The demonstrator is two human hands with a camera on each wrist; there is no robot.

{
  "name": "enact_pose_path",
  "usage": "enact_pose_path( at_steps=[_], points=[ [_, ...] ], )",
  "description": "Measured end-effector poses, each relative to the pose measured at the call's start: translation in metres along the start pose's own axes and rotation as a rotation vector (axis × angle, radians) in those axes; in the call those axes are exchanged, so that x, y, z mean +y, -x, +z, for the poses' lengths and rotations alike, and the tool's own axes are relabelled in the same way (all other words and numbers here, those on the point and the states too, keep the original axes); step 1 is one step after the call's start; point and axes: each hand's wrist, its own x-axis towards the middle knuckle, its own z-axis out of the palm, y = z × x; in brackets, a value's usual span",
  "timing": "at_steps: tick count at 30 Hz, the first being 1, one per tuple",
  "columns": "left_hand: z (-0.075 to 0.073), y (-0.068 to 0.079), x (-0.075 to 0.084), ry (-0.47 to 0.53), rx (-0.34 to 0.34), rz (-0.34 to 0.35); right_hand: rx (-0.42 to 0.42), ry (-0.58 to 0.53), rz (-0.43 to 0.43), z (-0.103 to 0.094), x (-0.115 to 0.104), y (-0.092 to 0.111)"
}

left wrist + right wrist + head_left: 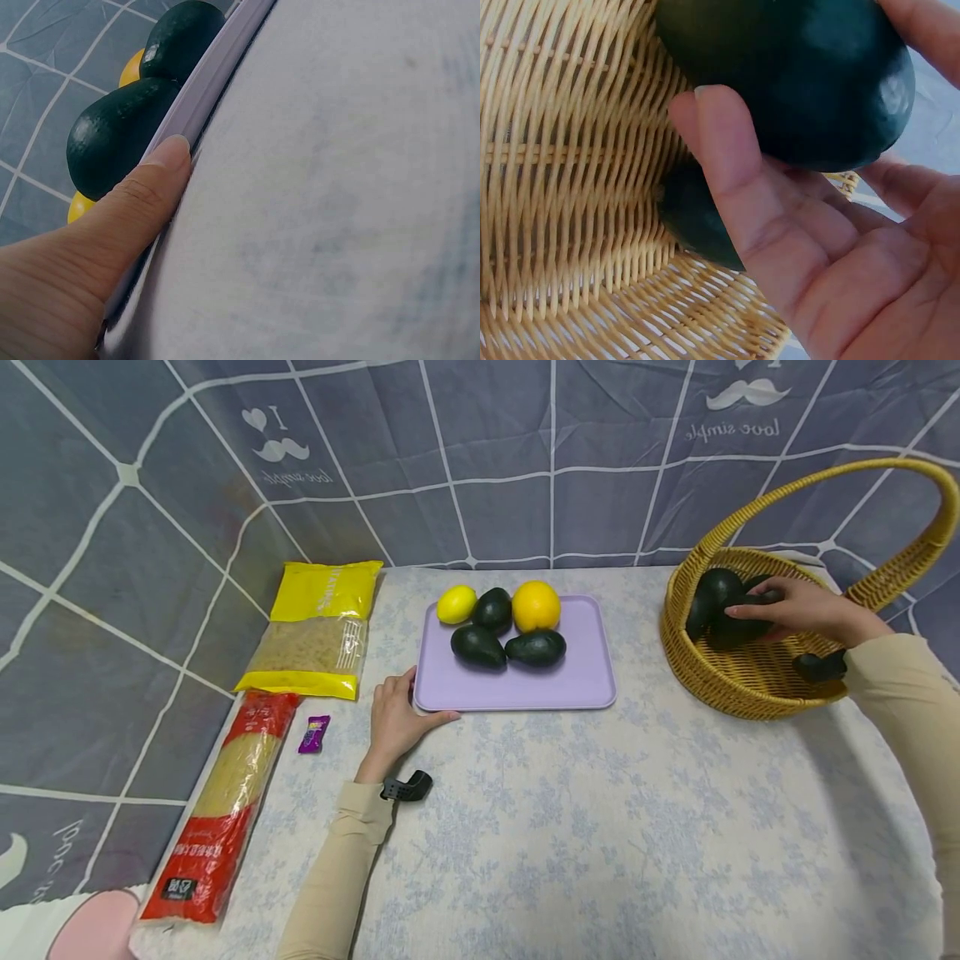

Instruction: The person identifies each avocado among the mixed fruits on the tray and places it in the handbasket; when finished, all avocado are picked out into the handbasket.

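My left hand (397,714) rests at the near left corner of a lilac tray (517,689), its thumb (142,191) straight along the front edge and its fingers by the left side. On the tray lie a lemon (456,605), an orange (536,607) and three dark green avocados (536,648). Over at the right, my right hand (817,610) reaches into a wicker basket (712,685) and grips an avocado (802,75) between thumb and fingers. Other avocados (718,587) sit around it, one (697,214) partly hidden behind the fingers in the right wrist view.
A tall handle (817,485) arches over the basket. At the left lie a yellow bag (311,643), a red noodle packet (225,802) and a small purple wrapped sweet (313,734). Grey-blue patterned cloth (502,518) hangs behind the table, and something pink (97,927) shows at lower left.
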Motion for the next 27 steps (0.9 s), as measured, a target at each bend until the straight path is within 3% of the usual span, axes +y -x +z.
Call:
enact_pose_path(
  at_steps=[11,20,27],
  points=[
    [-0.0005,-0.0003,-0.0006,-0.015,0.004,0.005,-0.002,0.057,0.006,-0.004,0.0001,-0.0074],
    [-0.0008,-0.0004,0.0001,-0.017,0.002,0.002,0.076,0.08,-0.019,-0.0029,-0.0014,-0.0017],
    [0.0001,0.0003,0.0005,-0.016,0.003,0.002,0.075,0.083,-0.019,-0.0039,-0.0011,-0.001]
  ],
)
